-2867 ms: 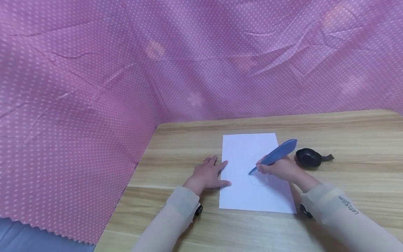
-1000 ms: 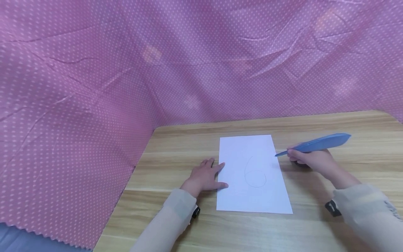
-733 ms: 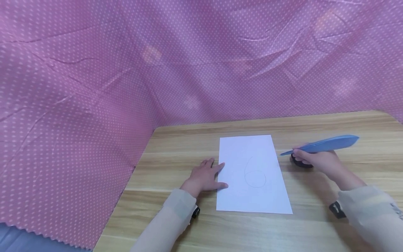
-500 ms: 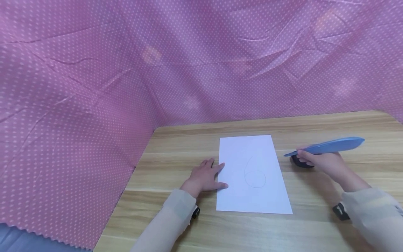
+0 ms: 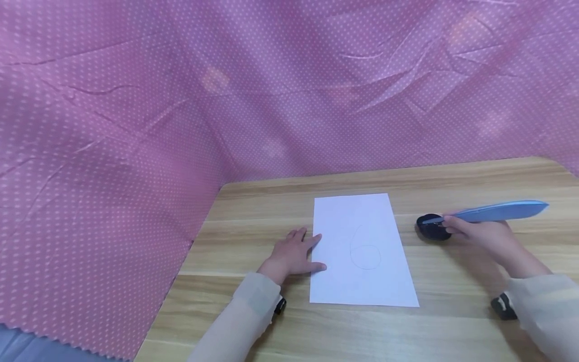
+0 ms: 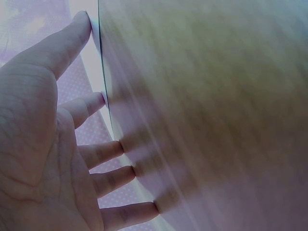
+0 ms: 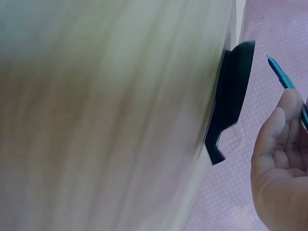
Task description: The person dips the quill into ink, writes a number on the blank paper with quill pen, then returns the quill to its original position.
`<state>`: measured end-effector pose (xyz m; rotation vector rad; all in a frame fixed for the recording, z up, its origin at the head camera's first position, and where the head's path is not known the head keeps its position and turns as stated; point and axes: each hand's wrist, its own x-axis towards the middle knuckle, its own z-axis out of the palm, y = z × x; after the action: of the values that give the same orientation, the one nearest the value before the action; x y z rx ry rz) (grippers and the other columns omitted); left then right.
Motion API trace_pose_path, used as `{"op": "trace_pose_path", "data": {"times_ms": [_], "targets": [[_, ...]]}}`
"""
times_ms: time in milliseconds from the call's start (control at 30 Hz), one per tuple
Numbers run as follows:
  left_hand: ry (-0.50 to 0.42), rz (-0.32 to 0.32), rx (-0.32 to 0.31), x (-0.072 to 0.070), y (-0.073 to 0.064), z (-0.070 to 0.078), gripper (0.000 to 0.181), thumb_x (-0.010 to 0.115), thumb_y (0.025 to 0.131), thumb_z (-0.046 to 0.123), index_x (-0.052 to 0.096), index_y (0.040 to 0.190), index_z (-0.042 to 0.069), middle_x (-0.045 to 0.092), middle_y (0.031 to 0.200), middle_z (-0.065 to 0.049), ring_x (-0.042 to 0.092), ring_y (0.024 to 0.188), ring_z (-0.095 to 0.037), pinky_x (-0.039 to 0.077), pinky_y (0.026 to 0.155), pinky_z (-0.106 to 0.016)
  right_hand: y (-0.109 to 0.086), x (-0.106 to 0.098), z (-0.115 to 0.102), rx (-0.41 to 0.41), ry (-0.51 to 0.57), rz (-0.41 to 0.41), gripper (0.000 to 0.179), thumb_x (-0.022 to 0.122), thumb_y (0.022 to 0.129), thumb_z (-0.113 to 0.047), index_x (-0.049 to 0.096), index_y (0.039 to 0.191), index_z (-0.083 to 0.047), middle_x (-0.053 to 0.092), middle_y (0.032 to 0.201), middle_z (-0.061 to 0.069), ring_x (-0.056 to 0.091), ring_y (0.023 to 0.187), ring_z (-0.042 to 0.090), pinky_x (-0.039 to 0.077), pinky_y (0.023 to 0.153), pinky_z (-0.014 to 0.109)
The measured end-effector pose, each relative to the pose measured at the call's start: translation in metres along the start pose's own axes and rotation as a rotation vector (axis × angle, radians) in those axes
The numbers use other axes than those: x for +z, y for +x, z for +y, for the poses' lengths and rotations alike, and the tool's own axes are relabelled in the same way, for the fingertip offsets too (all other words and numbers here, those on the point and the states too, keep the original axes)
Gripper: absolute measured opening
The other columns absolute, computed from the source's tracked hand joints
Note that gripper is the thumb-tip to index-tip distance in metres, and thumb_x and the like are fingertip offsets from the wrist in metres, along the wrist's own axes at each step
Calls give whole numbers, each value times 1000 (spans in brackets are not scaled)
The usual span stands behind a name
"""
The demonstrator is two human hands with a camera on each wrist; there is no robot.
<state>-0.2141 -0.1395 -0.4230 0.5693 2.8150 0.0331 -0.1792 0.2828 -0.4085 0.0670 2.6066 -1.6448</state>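
My left hand (image 5: 289,254) lies with spread fingers at the left edge of a white sheet of paper (image 5: 344,286); thumb and forefinger rest on it. A thin "6" is drawn on the paper. To the right, my right hand (image 5: 490,241) pinches a blue feather-shaped pen (image 5: 506,211), its plume pointing right. The pen's tip is over a small black rounded holder (image 5: 433,231) on the table. In the right wrist view the pen (image 7: 280,72) appears clear of the black holder (image 7: 235,86), whose short bent tail shows. The left wrist view shows fingertips (image 6: 111,180) on the tabletop.
A wood-grain table (image 5: 226,322) carries everything. Pink dotted cloth (image 5: 289,100) hangs behind and to the left of it. Black wrist cameras (image 5: 503,306) sit at both cuffs. Blue-grey fabric (image 5: 40,344) shows at the lower left.
My right hand has finished the loop of the "6", lifted off the paper and moved right with the feather pen, its tip now over the black holder. My left hand stays in place.
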Motion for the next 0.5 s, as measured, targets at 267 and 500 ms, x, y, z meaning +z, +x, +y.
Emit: {"op": "trace_pose_path", "data": {"times_ms": [267,500], "targets": [[1,2,2,0,0,-1,85,50,78,77,26,150,38,15,158,-9,16,141,-34,27,104,-59,-5,-14,7,86,-28,-12,56,56,91,-52,64,120,-5,71,94,-7,51,81,-20,33,103,46],[7,2,6,0,0,-1,85,49,78,77,26,150,38,15,158,-10,17,141,-35,28,104,-59,-8,-24,12,156,-57,-59,77,50,90,-61,49,132,4,67,107,0,61,106,9,22,99,65]]}}
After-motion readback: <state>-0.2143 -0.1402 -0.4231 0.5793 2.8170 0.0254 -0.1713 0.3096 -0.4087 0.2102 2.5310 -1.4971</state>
